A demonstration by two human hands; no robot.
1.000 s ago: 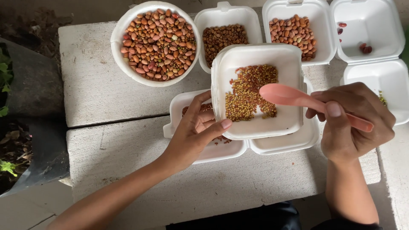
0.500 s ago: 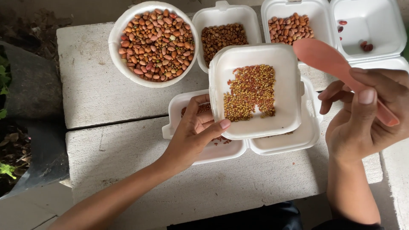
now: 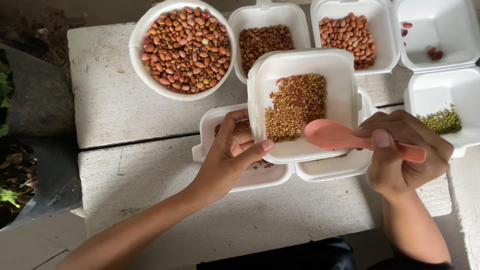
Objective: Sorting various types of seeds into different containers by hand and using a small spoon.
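Nearest to me, the front edge of the concrete slab [image 3: 280, 225] runs just ahead of a dark garment at the bottom of the frame, and the strip of bare slab between that edge and the trays is the only open room I have close in. My left forearm crosses it from the lower left.

My left hand [image 3: 231, 156] is closed around the near left corner of the white foam tray [image 3: 340, 67], thumb on top of the rim and fingers underneath, holding it tilted above two other foam trays [image 3: 327, 170] that sit side by side on the slab. My right hand [image 3: 405, 152] is wrapped around the handle of a pink spoon [image 3: 332, 135], whose bowl rests at the held tray's near right edge, just beside the grain.

The held tray carries a patch of small mixed grains [image 3: 296, 106], reddish-brown and yellow-green, gathered left of centre and running toward the near rim; the right part of its floor is bare white.

To the left of the trays a broad bare stretch of slab lies open, split by a dark seam, ending at a black bag with green leaves [image 3: 6, 95] beyond the left edge.

To the right, an open clamshell [image 3: 450, 80] holds a small heap of green grain in its near half and a few red beans in its far half, close beside my right hand.

Farthest off, a round white bowl [image 3: 137, 42] full of mottled red and tan beans stands at the left, then a tray of small brown beans [image 3: 267, 42], then a tray of larger tan-red beans [image 3: 350, 32], packed rim to rim.
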